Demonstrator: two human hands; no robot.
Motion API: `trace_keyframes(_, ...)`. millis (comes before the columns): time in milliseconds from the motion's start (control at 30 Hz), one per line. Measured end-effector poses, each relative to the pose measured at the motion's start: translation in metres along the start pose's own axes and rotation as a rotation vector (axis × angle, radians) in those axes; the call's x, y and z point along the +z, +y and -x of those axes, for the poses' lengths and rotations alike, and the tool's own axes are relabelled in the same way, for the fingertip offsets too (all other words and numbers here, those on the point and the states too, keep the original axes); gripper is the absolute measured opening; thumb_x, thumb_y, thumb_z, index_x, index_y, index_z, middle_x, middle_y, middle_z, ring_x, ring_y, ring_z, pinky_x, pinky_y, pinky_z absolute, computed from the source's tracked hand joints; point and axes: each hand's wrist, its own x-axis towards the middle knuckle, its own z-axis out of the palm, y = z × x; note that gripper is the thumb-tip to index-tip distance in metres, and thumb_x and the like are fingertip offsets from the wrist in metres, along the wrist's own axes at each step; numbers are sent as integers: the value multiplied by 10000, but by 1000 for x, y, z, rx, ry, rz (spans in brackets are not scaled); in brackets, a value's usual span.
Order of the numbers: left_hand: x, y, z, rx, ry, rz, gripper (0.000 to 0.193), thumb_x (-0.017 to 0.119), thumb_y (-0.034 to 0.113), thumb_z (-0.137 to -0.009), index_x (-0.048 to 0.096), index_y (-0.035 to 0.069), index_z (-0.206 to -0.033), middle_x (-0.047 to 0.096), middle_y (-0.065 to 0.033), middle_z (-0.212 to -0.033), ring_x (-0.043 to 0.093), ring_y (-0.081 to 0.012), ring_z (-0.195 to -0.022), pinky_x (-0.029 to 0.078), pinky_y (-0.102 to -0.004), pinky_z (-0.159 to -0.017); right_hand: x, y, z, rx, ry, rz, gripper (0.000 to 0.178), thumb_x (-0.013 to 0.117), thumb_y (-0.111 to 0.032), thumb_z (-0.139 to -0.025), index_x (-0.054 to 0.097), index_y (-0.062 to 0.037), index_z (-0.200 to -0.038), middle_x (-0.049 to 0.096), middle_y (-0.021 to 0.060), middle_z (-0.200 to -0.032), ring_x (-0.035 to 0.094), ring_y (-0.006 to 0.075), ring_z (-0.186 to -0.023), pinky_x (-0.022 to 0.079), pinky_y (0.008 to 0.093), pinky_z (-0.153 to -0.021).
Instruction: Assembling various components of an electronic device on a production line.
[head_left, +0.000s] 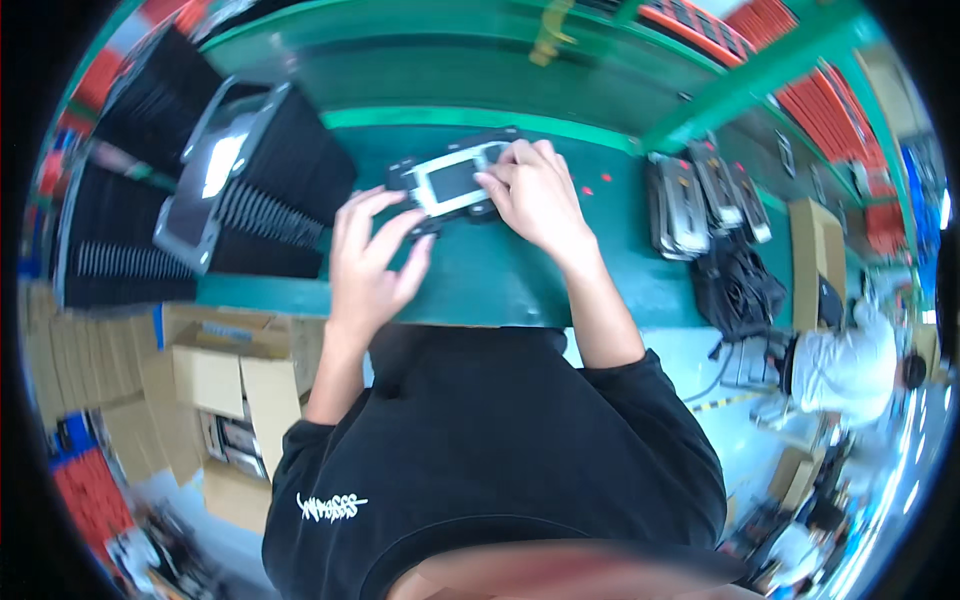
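A flat rectangular panel point(455, 183) with a light frame and a dark grey middle lies tilted in a black fixture point(402, 172) on the green bench. My right hand point(537, 195) has its bent fingers and thumb pressed together at the panel's right end, hiding that corner. By the left end is my left hand point(372, 250), its fingers curved and its thumb spread apart. Its fingertips come up to the fixture's edge; whether they touch it I cannot make out. Nothing shows between those fingers.
Tall stacks of black trays point(290, 150) stand at the left, a glossy framed panel point(210, 175) leaning against one. Several grey parts point(680, 205) lie at the right beside a black bag point(735, 285) and a cardboard box point(815, 260). A person in white point(845, 365) is farther right.
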Motion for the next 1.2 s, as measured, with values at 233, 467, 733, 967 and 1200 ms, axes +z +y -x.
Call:
trace_keyframes(233, 33, -25, 25, -549, -137, 487, 810, 819, 117, -795, 413, 17, -1488, 645, -203, -1230, 624, -331, -1120, 490, -395, -986, -57, 110, 92, 510, 448, 646, 297, 745, -181, -845, 723, -37, -1103, 671, 119, -1204, 626, 325, -1112, 472, 423, -950)
trace_keyframes(467, 38, -31, 32, -722, -85, 640, 732, 747, 103, -886, 377, 7, -1510, 603, -209, -1344, 618, -254, -1134, 475, -347, -991, -61, 108, 120, 499, 400, 576, 282, 721, -88, -818, 740, -96, -1099, 693, 62, -1155, 639, 278, -1031, 478, 413, -908)
trace_keyframes(733, 31, 3, 40, -547, 103, 805, 472, 609, 12, -950, 478, -30, -1402, 645, -161, -1195, 628, -191, -1034, 494, -319, -934, -53, 115, 116, 622, 547, 604, 214, 709, -60, -827, 788, -147, -1006, 731, 31, -1036, 641, 252, -1005, 464, 394, -885)
trace_keyframes(967, 43, 9, 43, -517, -9, 982, 433, 586, 67, -981, 477, -39, -1387, 634, -165, -1204, 634, -191, -1032, 504, -339, -928, -55, 69, 99, 375, 677, 314, 193, 733, -25, -834, 776, -85, -1012, 751, 80, -1036, 692, 274, -938, 524, 368, -841)
trace_keyframes(1200, 87, 45, 33, -263, -137, 1241, 768, 598, 259, -998, 172, 6, -1585, 332, -212, -1569, 470, -337, -1365, 421, -446, -1088, -9, -55, 91, 12, 288, -732, 263, 688, -19, -893, 708, 11, -1153, 711, 154, -1102, 691, 225, -926, 539, 322, -830)
